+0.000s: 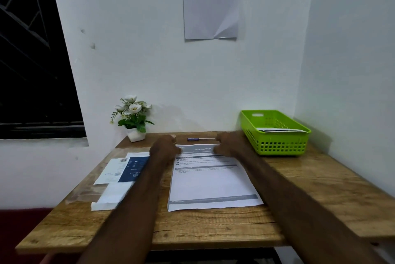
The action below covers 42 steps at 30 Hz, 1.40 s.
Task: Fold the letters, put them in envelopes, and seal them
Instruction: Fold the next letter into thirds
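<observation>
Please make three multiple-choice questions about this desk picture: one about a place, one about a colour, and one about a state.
1. Where does the purple pen lie?
A. beyond the printed white letter sheet
B. inside the basket
C. under the plant

2. What colour is the perforated plastic basket?
A. red
B. green
C. black

3. How is the letter sheet now?
A. sealed in an envelope
B. crumpled
C. flat and unfolded

Answers: 1 A, it lies near the wall past the sheet's far edge. 2 B, its walls are bright green. 3 C, it lies spread on the wooden table, the left hand and right hand at its far edge.
</observation>
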Each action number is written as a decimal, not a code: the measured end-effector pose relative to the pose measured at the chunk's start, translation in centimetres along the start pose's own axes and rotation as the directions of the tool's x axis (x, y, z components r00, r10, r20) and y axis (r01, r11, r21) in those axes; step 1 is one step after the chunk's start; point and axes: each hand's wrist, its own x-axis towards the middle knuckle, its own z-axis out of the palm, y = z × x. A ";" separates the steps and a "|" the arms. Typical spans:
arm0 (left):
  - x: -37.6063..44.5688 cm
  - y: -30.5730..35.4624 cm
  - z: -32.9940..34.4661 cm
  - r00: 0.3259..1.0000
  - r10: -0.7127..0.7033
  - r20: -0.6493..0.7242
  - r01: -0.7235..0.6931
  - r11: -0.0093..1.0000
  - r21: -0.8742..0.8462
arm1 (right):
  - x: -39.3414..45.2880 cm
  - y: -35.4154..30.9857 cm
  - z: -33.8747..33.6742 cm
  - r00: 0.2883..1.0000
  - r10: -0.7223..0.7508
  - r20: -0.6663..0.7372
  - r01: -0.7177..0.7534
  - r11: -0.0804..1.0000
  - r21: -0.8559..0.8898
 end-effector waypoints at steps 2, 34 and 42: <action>0.1 0.0 0.1 1.000 0.013 0.026 -0.014 0.999 0.030 | -0.2 0.3 0.0 1.000 -0.001 0.001 0.001 1.000 0.012; 1.3 0.1 -3.2 0.986 0.079 0.144 0.127 0.192 -0.973 | 0.1 1.7 -2.6 0.972 0.207 -0.107 0.095 0.070 0.993; 0.3 0.0 -2.5 0.858 0.284 0.429 0.335 0.323 -0.885 | 0.5 1.9 -3.0 0.975 0.206 -0.089 0.115 -0.117 0.986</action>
